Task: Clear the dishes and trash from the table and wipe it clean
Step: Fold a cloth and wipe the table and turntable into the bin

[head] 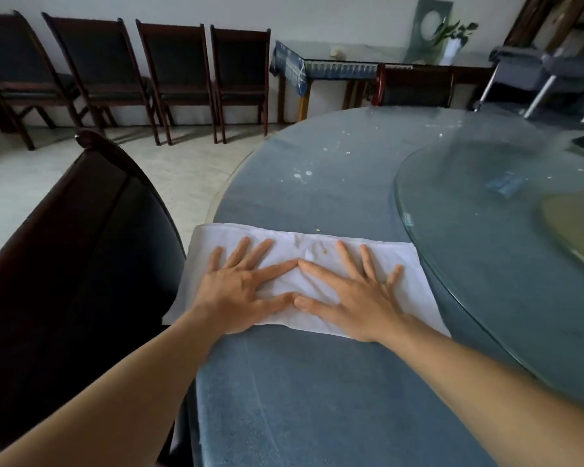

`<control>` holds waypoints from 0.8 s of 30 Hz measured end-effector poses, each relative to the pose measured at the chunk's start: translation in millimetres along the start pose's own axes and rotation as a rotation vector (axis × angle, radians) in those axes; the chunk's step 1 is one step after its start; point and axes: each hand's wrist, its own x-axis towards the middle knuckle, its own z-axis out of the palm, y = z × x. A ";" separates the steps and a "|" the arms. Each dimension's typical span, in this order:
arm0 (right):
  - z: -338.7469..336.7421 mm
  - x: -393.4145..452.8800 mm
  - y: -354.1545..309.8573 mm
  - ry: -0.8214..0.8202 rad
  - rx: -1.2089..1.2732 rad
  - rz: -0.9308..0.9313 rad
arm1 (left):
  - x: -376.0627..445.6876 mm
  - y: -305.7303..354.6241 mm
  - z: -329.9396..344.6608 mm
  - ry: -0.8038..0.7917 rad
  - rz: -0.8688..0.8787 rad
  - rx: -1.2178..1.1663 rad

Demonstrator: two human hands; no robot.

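A dark wooden chair point(81, 264) stands at the left, just beside a round table point(317, 399) with a blue-grey top. On the table's near-left edge lies a folded white cloth point(378, 257), its left end hanging slightly past the rim. The left hand point(236, 291) presses flat on it, fingers spread; the right hand point(354, 298) does likewise beside it, the thumb and forefinger tips of both hands touching. Beyond the cloth, white crumbs point(304, 173) dot the tabletop. At the right sits a glass turntable point(486, 247).
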 end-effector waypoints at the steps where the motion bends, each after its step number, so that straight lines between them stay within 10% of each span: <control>1: -1.2 6.8 -0.9 0.006 0.002 0.011 | 8.8 -4.4 -1.7 -0.002 0.015 0.004; 24: -41.8 208.1 -9.3 0.071 -0.056 0.306 | 247.6 -103.1 -32.3 -0.103 0.255 0.008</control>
